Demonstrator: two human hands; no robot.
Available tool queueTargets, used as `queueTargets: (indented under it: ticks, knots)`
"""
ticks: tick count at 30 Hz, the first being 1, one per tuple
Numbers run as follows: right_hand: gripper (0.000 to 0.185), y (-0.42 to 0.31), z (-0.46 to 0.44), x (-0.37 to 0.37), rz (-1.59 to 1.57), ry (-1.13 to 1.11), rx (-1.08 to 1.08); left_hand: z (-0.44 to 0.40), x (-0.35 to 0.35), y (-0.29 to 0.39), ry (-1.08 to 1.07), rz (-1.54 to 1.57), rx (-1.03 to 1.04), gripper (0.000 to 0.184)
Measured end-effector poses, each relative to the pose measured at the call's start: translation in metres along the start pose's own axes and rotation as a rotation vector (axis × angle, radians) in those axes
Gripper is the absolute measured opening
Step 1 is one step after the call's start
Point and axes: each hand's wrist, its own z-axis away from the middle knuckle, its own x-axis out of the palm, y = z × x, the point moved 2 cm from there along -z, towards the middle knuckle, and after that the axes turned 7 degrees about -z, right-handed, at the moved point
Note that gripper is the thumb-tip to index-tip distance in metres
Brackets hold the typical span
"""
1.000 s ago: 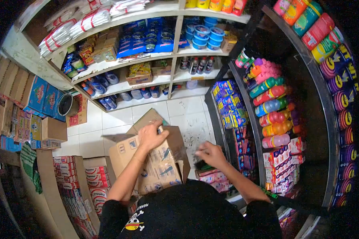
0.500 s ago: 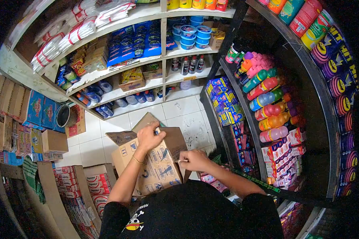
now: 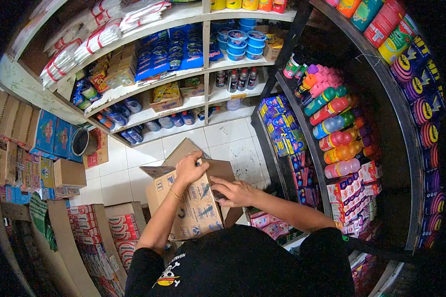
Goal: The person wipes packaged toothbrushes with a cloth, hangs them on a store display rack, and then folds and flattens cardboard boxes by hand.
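Note:
A printed cardboard box (image 3: pixel 195 210) is tilted against my body, with some of its flaps folded out at the far end. My left hand (image 3: pixel 191 170) is closed over the box's upper edge, fingers wrapped round it. At the right-hand side of the box, my right hand (image 3: pixel 237 192) has its fingers curled in against the cardboard. Whatever lies between those fingers is hidden. One open flap (image 3: pixel 183 151) points away from me over the tiled floor.
Shelves ahead hold blue tubs (image 3: pixel 236 44), spray cans (image 3: pixel 243 79) and packets. On the right, a dark rack (image 3: pixel 406 123) carries colourful bottles (image 3: pixel 339 143). Stacked cartons (image 3: pixel 69 173) and a dark bucket (image 3: pixel 83 142) stand left. Toothpaste boxes (image 3: pixel 124 227) are near my left arm.
My right hand has moved up and left along the box's side, closer to my left hand. A small pale bit at its fingertips no longer shows. The box has shifted slightly right.

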Motion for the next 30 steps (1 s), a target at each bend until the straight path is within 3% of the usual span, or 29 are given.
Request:
queueTargets:
  ticks: [2,4,7,11,14,15,19,23,30]
  knots:
    - [0.042,0.000,0.000,0.012,-0.026,0.031,0.024,0.002,0.001,-0.001,0.109,0.018,0.043,0.032]
    - [0.044,0.001,-0.002,0.021,-0.055,0.201,-0.005,0.001,0.002,-0.001,0.108,0.012,0.033,0.032]
    - [0.043,-0.001,-0.001,0.024,0.000,0.277,-0.036,0.004,0.003,0.000,0.104,0.009,0.012,0.032]
    - [0.041,0.004,0.001,0.006,0.063,0.236,-0.280,0.003,0.002,0.002,0.099,0.005,0.014,0.036]
    - [0.041,0.008,0.006,0.011,0.191,0.169,-0.285,0.002,0.003,0.005,0.085,0.010,-0.004,0.036]
    - [0.033,0.008,0.005,0.016,0.221,0.204,-0.312,0.001,0.003,0.005,0.087,0.013,0.000,0.036]
    - [0.018,-0.003,-0.006,0.021,0.153,0.377,-0.312,0.002,0.003,0.002,0.107,0.022,-0.031,0.037]
    - [0.017,0.002,0.001,0.032,0.137,0.232,-0.205,0.005,-0.003,0.006,0.022,-0.045,-0.040,0.039]
    - [0.013,-0.009,0.000,0.036,-0.016,0.438,-0.128,0.016,-0.010,0.000,0.085,0.005,-0.059,0.037]
